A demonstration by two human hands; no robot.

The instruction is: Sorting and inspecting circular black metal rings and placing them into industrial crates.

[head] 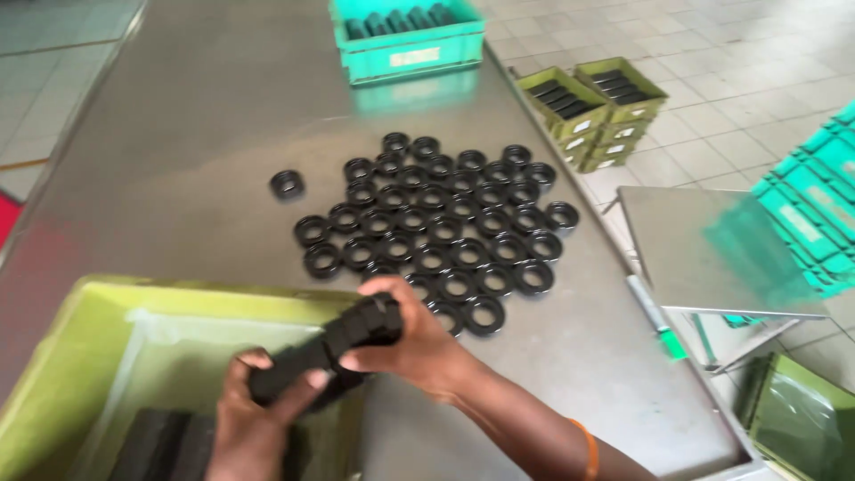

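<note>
Both my hands hold a row of stacked black rings sideways over the near right corner of a yellow-green bin. My left hand grips the row's lower left end, and my right hand grips its upper right end. Several more black rings lie in rows at the bottom of the bin. On the steel table, just beyond my right hand, a flat cluster of black rings is spread out, with one single ring apart at its left.
A teal crate with dark parts stands at the table's far edge. To the right, on the tiled floor, are stacked yellow-green bins, teal crates, a small steel stand and another green bin.
</note>
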